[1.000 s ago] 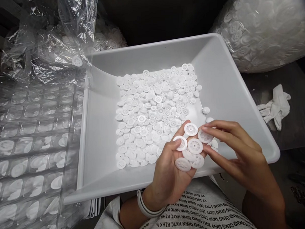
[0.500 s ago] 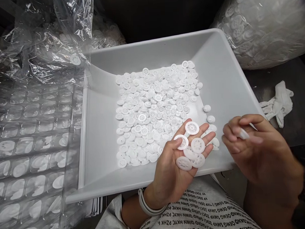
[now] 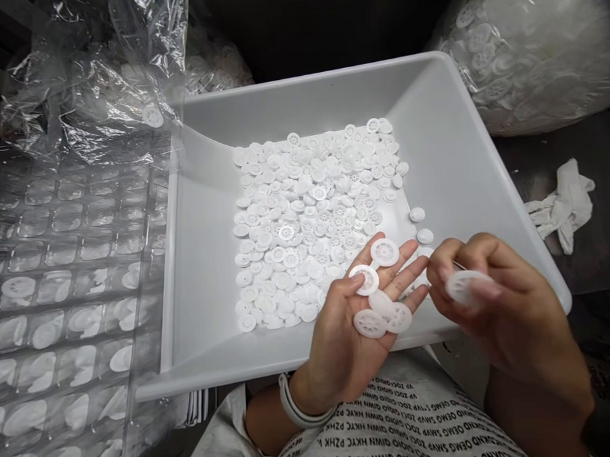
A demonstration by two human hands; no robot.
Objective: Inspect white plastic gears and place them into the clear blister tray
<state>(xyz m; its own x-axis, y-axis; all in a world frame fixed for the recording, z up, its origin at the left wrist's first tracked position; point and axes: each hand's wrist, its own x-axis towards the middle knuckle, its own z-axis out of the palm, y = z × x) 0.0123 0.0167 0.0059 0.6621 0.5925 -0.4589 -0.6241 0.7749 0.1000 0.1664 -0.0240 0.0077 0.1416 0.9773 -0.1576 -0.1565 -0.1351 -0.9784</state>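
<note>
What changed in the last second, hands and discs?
The right hand moved right, away from the left palm, and now pinches a white plastic disc, blurred, apparently taken from the open left hand, which holds one fewer. The pile of discs and tray look unchanged.

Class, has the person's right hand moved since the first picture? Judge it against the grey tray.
Yes: the right hand has moved rightward over the grey tray, away from the left hand, toward the tray's right rim.
</note>
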